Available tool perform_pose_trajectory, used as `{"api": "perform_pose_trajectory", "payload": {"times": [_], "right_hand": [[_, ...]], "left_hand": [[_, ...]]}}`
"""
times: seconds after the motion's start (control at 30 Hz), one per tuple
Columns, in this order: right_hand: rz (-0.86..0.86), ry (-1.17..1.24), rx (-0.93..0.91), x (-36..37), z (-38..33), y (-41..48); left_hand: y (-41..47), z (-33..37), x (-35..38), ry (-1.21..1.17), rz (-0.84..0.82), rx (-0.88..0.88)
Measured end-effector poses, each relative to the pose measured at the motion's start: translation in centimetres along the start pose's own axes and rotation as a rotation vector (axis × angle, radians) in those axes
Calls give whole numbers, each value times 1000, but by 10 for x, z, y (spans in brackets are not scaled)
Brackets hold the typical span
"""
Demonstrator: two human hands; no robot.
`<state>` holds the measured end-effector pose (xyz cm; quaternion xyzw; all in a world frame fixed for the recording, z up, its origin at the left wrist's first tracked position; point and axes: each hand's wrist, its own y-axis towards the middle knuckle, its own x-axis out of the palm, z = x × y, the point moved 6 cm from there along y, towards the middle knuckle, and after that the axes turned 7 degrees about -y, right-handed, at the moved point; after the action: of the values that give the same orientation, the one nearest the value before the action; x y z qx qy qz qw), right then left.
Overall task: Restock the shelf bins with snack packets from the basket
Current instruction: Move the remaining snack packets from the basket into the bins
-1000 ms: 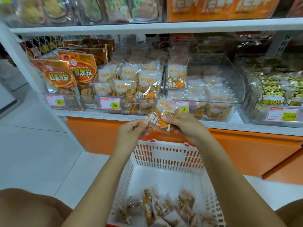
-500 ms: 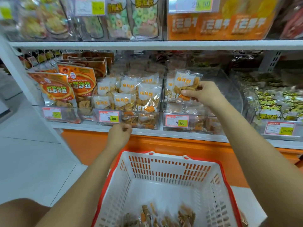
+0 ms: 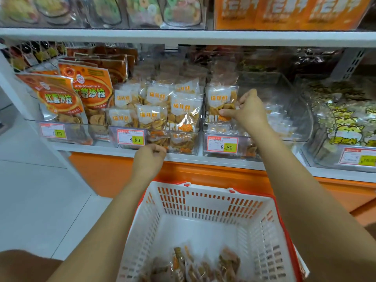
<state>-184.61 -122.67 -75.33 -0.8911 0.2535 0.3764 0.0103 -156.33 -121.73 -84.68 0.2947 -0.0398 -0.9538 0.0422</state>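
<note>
My right hand [image 3: 247,110] reaches into the clear shelf bin [image 3: 293,110] and pinches the edge of a clear snack packet [image 3: 220,100] with a white label, standing upright at the bin's left front. My left hand [image 3: 149,159] hovers with loosely curled fingers and holds nothing, just below the neighbouring bin [image 3: 183,139], which is packed with the same packets. The white basket [image 3: 203,216] with red trim sits below, and several more snack packets [image 3: 195,265] lie on its floor.
Orange sweet-potato bags [image 3: 81,92] stand in the bin to the left. A bin of yellow cartoon-print packets [image 3: 343,121] is on the right. An upper shelf [image 3: 183,36] overhangs the bins. Price tags [image 3: 221,144] front each bin. White floor tiles [image 3: 40,200] lie to the left.
Both hands held one packet above the basket. My right hand then carried it up into the bin and stood it at the left front, while my left hand let go and stayed low.
</note>
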Motion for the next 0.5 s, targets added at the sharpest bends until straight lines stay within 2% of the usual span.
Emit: {"api": "perform_pose_trajectory", "payload": {"times": [0.13, 0.23, 0.37, 0.5], "right_hand": [[161, -47, -113, -7, -4, -17], [186, -25, -258, -15, -17, -34], [46, -60, -347, -10, -34, -77], [-310, -210, -320, 34, -16, -136]], "left_hand": [[-5, 0, 4, 110, 21, 143], [-9, -3, 2, 151, 14, 183], [-23, -10, 0, 164, -18, 196], [-51, -40, 18, 273, -174, 145]]}}
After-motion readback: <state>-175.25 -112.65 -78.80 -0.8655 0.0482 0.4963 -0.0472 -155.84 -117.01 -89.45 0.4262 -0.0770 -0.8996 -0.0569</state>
